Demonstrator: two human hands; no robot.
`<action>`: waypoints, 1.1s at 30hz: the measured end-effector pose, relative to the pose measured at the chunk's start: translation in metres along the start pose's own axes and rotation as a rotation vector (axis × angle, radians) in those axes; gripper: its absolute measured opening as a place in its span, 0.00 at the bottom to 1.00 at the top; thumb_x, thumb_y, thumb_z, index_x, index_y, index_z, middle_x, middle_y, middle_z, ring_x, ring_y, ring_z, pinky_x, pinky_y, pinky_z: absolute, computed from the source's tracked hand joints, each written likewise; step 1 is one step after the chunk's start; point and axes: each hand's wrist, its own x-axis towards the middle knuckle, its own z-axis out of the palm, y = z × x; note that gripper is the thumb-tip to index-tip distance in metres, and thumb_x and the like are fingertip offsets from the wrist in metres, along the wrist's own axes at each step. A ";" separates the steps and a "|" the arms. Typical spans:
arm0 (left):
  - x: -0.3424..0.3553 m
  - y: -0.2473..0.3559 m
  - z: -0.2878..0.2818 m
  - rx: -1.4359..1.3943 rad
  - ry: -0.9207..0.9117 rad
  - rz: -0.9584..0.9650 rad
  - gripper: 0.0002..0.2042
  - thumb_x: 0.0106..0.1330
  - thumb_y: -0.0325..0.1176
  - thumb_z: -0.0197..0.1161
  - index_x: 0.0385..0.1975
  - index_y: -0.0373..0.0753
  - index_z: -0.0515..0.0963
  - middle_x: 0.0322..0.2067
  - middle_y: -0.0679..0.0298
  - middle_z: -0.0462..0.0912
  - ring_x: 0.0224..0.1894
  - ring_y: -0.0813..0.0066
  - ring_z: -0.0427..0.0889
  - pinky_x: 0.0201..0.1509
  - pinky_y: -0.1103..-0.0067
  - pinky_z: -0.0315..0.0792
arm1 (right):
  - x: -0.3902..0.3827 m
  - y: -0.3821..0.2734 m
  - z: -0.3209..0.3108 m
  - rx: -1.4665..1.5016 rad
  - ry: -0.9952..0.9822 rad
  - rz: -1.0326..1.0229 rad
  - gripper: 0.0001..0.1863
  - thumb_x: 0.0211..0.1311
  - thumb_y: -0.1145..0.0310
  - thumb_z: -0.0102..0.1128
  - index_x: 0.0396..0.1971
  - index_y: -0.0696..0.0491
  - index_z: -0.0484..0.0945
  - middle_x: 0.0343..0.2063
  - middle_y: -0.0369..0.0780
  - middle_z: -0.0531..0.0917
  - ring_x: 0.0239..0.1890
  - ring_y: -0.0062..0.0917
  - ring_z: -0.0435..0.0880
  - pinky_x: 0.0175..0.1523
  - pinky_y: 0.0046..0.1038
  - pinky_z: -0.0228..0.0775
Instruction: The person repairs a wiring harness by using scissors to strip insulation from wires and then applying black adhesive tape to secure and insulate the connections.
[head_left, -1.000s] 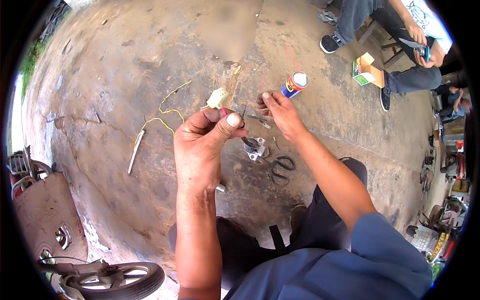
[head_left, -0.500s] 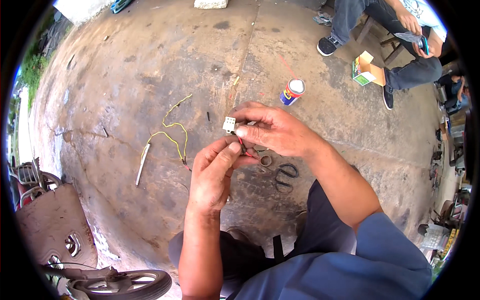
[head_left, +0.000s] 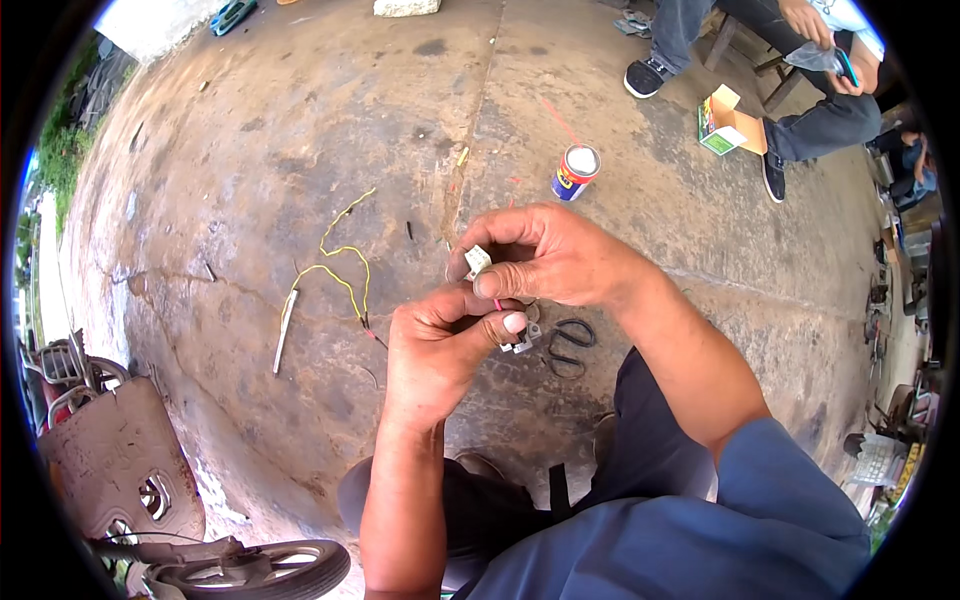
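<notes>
My right hand (head_left: 560,262) pinches a small white multi-hole plastic connector (head_left: 477,262) between thumb and fingers, its face tilted upward. Just below it, my left hand (head_left: 440,345) is closed, with the thumb pressed down on a short run of pink-red wire (head_left: 498,304) that leads from the connector. A second whitish plug-like piece (head_left: 519,346) peeks out beneath the left thumb; most of it is hidden. Black loops like scissor handles (head_left: 572,348) lie on the floor right of the left hand. Left of my hands, thin yellow wires (head_left: 345,250) with dark ends rest on the concrete.
A blue and red can (head_left: 574,174) stands beyond my hands. Farther right are an open cardboard box (head_left: 735,125) and a seated person whose hand holds a phone (head_left: 847,68). A pale narrow strip (head_left: 286,325) lies left. A wheel (head_left: 255,572) and dirty panel (head_left: 125,460) occupy the lower left.
The connector has tilted and shifted slightly right and down with my right fingers. My left thumb has moved right along the wires, and the whitish piece now shows beneath it.
</notes>
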 end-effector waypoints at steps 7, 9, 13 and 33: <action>0.004 -0.010 0.000 -0.023 -0.032 -0.013 0.07 0.59 0.22 0.77 0.33 0.31 0.84 0.32 0.68 0.86 0.34 0.84 0.79 0.41 0.82 0.76 | 0.003 0.005 -0.007 0.062 -0.050 0.033 0.16 0.64 0.69 0.73 0.47 0.60 0.80 0.38 0.35 0.86 0.41 0.16 0.82 0.47 0.22 0.76; 0.006 -0.013 0.000 -0.085 0.010 -0.006 0.07 0.64 0.24 0.73 0.37 0.31 0.82 0.34 0.67 0.86 0.35 0.82 0.80 0.43 0.82 0.76 | 0.001 0.004 -0.009 0.122 0.004 0.067 0.16 0.63 0.70 0.73 0.46 0.59 0.80 0.37 0.35 0.86 0.41 0.17 0.83 0.46 0.23 0.76; 0.010 -0.014 -0.006 -0.153 -0.039 -0.069 0.14 0.74 0.29 0.62 0.54 0.29 0.75 0.44 0.58 0.85 0.46 0.71 0.84 0.54 0.73 0.77 | 0.000 -0.003 -0.010 0.209 0.150 0.107 0.14 0.64 0.70 0.73 0.45 0.58 0.81 0.34 0.34 0.85 0.35 0.17 0.83 0.39 0.22 0.75; 0.009 -0.006 -0.007 -0.227 0.053 0.146 0.09 0.77 0.26 0.56 0.53 0.34 0.74 0.39 0.59 0.86 0.40 0.78 0.80 0.48 0.81 0.72 | -0.001 0.011 -0.035 0.303 0.207 0.037 0.10 0.71 0.73 0.61 0.50 0.54 0.79 0.40 0.36 0.87 0.36 0.18 0.85 0.37 0.20 0.73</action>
